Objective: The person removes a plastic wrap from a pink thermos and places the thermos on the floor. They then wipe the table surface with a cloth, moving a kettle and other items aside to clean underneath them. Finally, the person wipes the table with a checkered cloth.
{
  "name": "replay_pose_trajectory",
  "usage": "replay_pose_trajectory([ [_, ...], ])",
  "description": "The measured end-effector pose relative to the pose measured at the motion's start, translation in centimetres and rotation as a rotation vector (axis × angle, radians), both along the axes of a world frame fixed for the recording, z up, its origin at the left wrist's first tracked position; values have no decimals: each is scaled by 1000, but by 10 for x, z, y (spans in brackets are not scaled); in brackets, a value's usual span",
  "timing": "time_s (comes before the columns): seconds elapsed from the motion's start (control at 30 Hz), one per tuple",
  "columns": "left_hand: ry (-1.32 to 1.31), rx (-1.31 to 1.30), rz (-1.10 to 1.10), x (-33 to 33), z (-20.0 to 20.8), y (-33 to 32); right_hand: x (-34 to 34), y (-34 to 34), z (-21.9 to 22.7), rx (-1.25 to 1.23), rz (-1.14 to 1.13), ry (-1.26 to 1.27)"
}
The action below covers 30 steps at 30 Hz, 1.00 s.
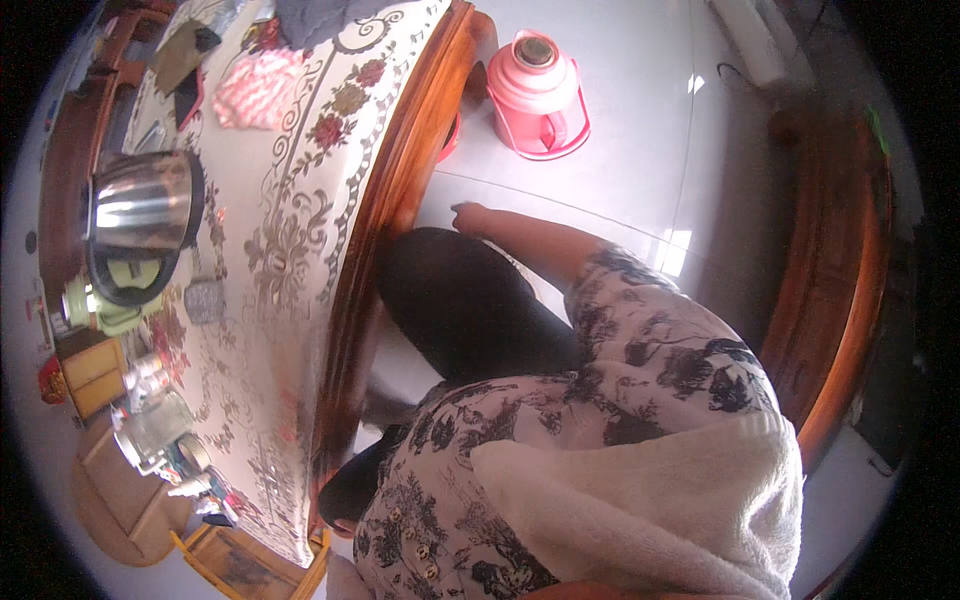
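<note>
My right hand (472, 218) is lowered beside my dark-clad knee (450, 290), near the wooden table edge. Its fingers are small and blurred; I cannot tell whether they are closed, and nothing shows in them. On the floor beyond it stands a pink thermos flask (538, 95) with a dark stopper and a carrying handle, apart from the hand. My left hand does not show clearly; only a strip of skin (575, 592) appears at the lower edge. A white towel (650, 500) lies over my floral shirt (450, 500).
A patterned cloth covers the long table (275, 250) at left. On it are a shiny metal pot (145, 210), a pink knitted item (260, 90), a clear jar (160, 425) and small containers. Wooden furniture (835, 300) stands at right, a stool (250, 560) at lower left.
</note>
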<state>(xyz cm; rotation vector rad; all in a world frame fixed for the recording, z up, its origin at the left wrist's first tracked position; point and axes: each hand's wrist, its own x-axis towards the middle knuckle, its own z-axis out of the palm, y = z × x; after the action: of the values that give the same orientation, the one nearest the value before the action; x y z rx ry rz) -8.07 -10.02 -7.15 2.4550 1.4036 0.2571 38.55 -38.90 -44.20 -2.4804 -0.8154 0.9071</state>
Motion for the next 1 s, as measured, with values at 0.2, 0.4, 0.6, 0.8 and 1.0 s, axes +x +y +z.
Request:
replay_pose_trajectory([
  [0.2,59,-185,-70,71,-22,-31,45,38,62,-55,-536,403],
  [0.4,93,-258,-75,124,-34,-35,73,69,40,-64,-608,429],
  [0.6,88,-361,-56,152,-60,-49,75,106,19,-188,-508,379],
  [0.8,52,-446,-14,164,-83,-67,84,115,5,-294,-325,266],
  [1.0,35,-436,-84,182,-82,-50,78,63,-2,-417,-126,75],
])
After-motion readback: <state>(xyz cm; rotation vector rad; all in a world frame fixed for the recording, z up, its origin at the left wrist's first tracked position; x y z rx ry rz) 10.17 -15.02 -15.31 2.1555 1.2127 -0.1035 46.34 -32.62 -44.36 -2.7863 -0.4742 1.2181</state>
